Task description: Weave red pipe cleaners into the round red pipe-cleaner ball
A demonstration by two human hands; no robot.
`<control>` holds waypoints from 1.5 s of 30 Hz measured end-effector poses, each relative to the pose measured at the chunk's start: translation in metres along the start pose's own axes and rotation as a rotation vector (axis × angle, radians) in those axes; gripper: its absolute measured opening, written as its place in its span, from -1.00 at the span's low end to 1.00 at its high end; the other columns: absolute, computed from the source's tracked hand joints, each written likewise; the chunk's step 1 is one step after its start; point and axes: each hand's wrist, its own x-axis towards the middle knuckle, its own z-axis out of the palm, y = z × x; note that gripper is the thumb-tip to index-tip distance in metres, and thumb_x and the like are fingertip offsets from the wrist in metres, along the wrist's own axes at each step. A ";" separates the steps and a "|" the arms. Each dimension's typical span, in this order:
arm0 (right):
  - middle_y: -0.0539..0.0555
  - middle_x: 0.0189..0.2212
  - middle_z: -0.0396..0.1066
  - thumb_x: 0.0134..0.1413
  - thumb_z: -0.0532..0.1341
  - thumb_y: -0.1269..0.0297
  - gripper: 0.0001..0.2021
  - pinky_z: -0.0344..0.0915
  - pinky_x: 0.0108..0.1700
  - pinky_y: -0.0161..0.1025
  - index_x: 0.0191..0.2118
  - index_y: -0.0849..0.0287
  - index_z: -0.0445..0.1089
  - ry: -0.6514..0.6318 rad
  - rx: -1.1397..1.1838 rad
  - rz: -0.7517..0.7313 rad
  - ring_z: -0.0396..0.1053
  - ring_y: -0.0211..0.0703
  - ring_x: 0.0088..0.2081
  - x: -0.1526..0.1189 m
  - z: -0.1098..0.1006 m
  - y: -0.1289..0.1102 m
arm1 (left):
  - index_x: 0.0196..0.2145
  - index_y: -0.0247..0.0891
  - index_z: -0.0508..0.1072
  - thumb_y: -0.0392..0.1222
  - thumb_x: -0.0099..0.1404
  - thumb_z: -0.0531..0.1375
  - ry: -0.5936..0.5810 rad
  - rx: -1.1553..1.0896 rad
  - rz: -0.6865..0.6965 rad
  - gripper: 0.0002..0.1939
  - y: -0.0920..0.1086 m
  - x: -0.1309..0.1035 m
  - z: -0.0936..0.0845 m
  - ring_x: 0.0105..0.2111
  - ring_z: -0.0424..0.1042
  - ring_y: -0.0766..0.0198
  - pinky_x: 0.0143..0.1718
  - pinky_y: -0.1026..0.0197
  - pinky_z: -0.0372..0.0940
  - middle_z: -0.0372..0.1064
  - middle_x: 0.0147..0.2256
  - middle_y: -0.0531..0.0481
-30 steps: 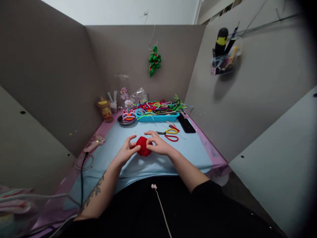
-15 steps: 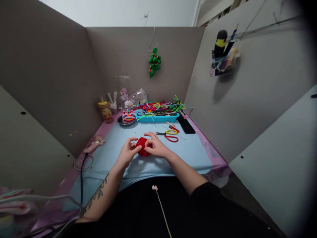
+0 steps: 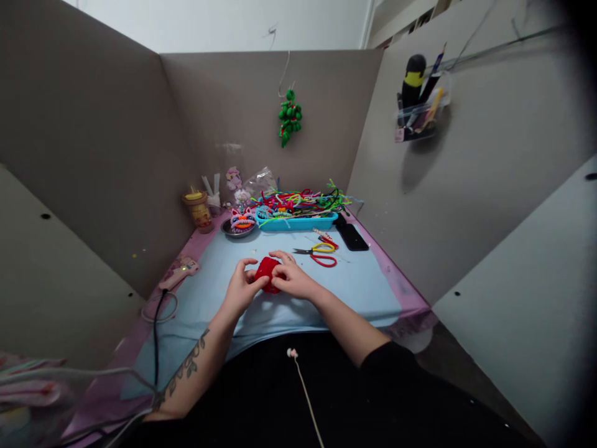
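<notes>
A rounded red piece [image 3: 267, 274], which looks like knotted cord, is held just above the blue cloth [image 3: 359, 286]. Thumb and fingers of my left hand [image 3: 241, 289] grip its left side. On its right side, my right hand [image 3: 295, 278] pinches it with thumb and index finger, other fingers reaching over the back. Much of the piece is hidden by the fingers, and its fine detail is too small to make out. To the right of my right hand lie scissors [image 3: 318, 252] with one yellow and one red handle loop.
Behind the hands stands a blue tray [image 3: 298, 224] heaped with coloured cords, beside a metal dish [image 3: 237, 234] bearing a pink knotted figure [image 3: 242, 219]. A black phone [image 3: 353, 237] lies right; a pink corded device [image 3: 180, 272] lies left. Grey partitions [image 3: 261, 124] enclose the table.
The red piece has turned slightly between my fingers and shows a different face. Both hands stay in nearly the same place, keeping their grip.
</notes>
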 end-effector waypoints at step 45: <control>0.12 0.17 0.16 -0.10 0.21 0.39 -0.84 0.07 0.20 -0.16 -0.62 0.18 0.30 0.137 0.472 0.246 0.16 -0.05 0.19 0.010 0.014 0.007 | 0.06 -0.28 0.19 0.01 -0.13 0.47 -0.036 -0.151 -0.196 -0.13 -0.010 0.011 -0.003 -0.55 0.45 0.25 -0.44 0.25 0.27 0.48 -0.49 0.05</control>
